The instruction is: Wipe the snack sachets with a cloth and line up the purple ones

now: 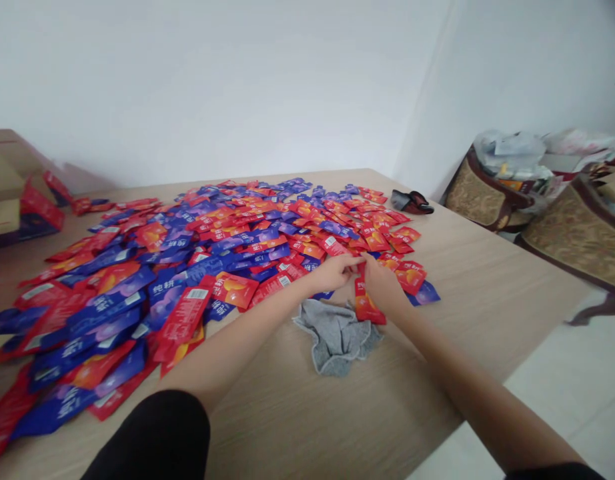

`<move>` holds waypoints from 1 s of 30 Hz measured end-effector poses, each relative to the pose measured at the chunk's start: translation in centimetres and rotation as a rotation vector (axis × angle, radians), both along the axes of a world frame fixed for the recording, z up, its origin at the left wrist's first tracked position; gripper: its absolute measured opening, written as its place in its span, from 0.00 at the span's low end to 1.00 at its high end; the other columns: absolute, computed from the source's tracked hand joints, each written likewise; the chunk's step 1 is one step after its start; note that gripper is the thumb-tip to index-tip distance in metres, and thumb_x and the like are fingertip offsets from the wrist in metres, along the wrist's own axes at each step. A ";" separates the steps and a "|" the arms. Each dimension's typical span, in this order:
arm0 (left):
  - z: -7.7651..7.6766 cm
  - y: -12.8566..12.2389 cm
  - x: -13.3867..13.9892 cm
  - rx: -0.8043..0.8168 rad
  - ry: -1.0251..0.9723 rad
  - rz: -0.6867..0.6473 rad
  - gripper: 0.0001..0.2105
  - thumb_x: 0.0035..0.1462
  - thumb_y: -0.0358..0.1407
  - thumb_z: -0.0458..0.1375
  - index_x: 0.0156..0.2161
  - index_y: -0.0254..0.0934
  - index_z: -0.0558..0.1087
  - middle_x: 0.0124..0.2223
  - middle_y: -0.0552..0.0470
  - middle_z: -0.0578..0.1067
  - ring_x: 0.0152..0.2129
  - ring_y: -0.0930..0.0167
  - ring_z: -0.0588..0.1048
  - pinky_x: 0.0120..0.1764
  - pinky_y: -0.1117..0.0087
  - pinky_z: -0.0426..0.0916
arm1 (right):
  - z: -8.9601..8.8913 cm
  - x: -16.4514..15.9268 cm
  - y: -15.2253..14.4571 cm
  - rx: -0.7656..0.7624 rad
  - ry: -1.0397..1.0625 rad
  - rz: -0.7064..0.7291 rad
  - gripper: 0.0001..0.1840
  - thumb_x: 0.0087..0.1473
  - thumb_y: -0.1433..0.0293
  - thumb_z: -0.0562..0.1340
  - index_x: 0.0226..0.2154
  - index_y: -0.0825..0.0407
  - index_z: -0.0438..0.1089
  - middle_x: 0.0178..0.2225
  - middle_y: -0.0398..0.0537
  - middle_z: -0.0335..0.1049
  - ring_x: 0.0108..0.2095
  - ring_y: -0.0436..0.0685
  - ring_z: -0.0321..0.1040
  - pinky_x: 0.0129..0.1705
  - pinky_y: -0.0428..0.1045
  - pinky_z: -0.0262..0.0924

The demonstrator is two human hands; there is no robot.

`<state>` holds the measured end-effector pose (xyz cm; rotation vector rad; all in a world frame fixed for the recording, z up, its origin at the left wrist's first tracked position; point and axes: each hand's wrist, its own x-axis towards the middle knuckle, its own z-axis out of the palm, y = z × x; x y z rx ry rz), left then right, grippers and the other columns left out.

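A red packet [366,300] with an orange design hangs over the near side of the pile, and both my hands pinch its top end. My left hand [335,272] grips it from the left, fingers pressed together. From the right, my right hand [380,279] closes on the same end, its fingers partly hidden. Just below my hands a crumpled grey cloth [335,333] lies on the table, close to the packet's lower end. Behind and to the left spreads a wide heap of red and blue packets [227,240].
An opened cardboard box [7,180] stands at the table's left end against the white wall. Dark sunglasses [412,201] lie at the far right of the table [477,287]. Beyond its right edge are patterned chairs [582,227], with plastic bags [510,150] heaped there.
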<state>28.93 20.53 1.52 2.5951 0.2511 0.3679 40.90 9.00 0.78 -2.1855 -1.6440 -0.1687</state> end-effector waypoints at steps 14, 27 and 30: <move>3.6 -9.6 -23.7 0.477 0.244 0.270 0.08 0.62 0.28 0.53 0.38 0.39 0.75 0.33 0.52 0.76 0.29 0.69 0.73 0.35 0.68 0.65 | 0.2 -13.2 -5.9 0.164 0.286 0.959 0.26 0.58 0.80 0.48 0.53 0.48 0.68 0.50 0.47 0.75 0.51 0.53 0.71 0.54 0.52 0.67; -2.1 -15.4 -30.6 0.329 0.258 0.488 0.21 0.66 0.38 0.48 0.62 0.37 0.64 0.62 0.45 0.67 0.61 0.60 0.60 0.60 0.56 0.58 | -1.6 -10.7 -5.4 -0.057 -0.019 0.529 0.23 0.58 0.63 0.58 0.54 0.53 0.67 0.59 0.60 0.61 0.60 0.70 0.57 0.59 0.67 0.54; -3.2 -15.8 -31.2 0.314 0.298 0.516 0.24 0.67 0.39 0.47 0.65 0.36 0.60 0.64 0.46 0.65 0.62 0.59 0.59 0.60 0.56 0.56 | -3.6 -8.8 -5.2 -0.143 -0.030 0.487 0.21 0.61 0.66 0.52 0.53 0.54 0.67 0.57 0.62 0.60 0.57 0.68 0.59 0.57 0.64 0.56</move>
